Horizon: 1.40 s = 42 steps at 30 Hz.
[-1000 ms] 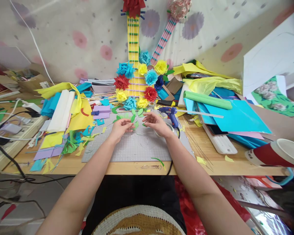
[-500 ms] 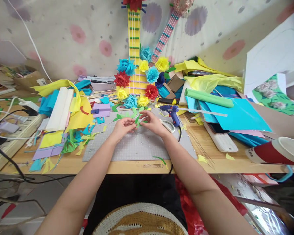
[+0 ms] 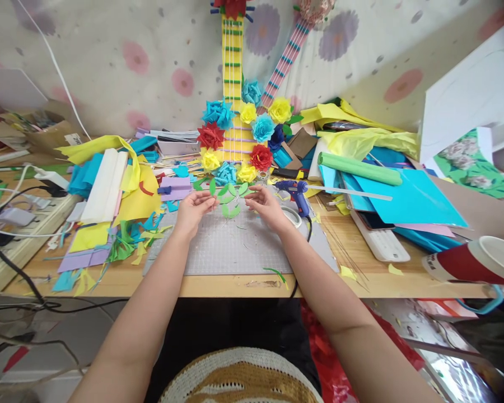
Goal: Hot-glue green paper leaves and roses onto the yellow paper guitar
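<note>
My left hand (image 3: 196,212) is closed at its fingertips beside a dark green paper leaf (image 3: 212,187), which stands just above them and appears pinched there. Across a small gap, my right hand (image 3: 266,208) has thumb and fingers curled together near another green leaf (image 3: 243,188); anything in that pinch is too small to make out. Between the hands lie several light green paper leaves (image 3: 232,191), with a pair of leaves (image 3: 225,211) lower down over the grey cutting mat (image 3: 243,252). A blue glue gun (image 3: 294,193) and a white tape roll (image 3: 292,216) are right of my right hand.
Behind the mat stands a yellow paper guitar (image 3: 232,61) with paper flowers. Coloured paper scraps (image 3: 126,240) and rolls crowd the left. Blue sheets (image 3: 415,196), a green roll (image 3: 359,168) and a red-and-white cup (image 3: 474,260) are on the right. A black cord (image 3: 309,229) crosses the mat.
My hands have moved apart, the left one to the left and slightly up. The leaves between them now show more fully, and a dark leaf stands at my left fingertips.
</note>
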Each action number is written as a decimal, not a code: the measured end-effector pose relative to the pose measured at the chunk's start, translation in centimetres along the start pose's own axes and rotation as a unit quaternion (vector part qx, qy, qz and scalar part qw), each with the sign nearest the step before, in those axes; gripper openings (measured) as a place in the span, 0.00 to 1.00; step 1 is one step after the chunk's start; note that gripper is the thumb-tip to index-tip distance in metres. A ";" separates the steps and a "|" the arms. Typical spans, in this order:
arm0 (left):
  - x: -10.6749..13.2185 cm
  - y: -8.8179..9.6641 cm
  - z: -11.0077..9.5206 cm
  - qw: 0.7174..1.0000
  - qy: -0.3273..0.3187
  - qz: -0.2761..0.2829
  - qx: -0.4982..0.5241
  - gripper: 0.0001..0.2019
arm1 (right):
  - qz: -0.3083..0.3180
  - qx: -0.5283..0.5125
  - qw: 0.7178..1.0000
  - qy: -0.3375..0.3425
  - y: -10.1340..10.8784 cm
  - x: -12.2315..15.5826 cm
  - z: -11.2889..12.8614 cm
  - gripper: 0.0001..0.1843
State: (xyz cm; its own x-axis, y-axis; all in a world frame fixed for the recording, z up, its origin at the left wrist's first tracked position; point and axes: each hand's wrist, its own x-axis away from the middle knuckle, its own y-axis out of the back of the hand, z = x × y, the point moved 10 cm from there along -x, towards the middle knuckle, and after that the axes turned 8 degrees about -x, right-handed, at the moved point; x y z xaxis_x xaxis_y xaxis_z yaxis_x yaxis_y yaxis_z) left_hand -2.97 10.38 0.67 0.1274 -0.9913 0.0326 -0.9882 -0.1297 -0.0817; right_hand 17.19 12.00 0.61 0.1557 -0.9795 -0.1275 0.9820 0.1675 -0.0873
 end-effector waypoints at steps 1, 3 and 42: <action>0.2 -0.8 0.4 1.000 0.005 0.020 -0.007 0.17 | 0.000 -0.012 1.000 -0.008 0.0 0.0 -0.2 0.24; 0.7 -2.4 1.2 0.998 0.014 0.061 -0.027 0.18 | 0.000 -0.028 0.999 -0.016 -0.2 0.0 -0.4 0.24; 1.2 -5.2 2.7 0.986 -0.020 0.124 -0.111 0.21 | 0.004 -0.011 0.998 -0.069 -2.1 0.6 -1.4 0.22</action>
State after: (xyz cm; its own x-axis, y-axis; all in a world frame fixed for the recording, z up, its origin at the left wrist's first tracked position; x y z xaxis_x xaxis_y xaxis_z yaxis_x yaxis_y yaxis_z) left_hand 2.59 9.79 -1.54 -0.1221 -0.9925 0.0002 -0.9832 0.1210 0.1370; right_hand 15.03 11.24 -0.69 0.1790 -0.9838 0.0098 0.9781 0.1769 -0.1093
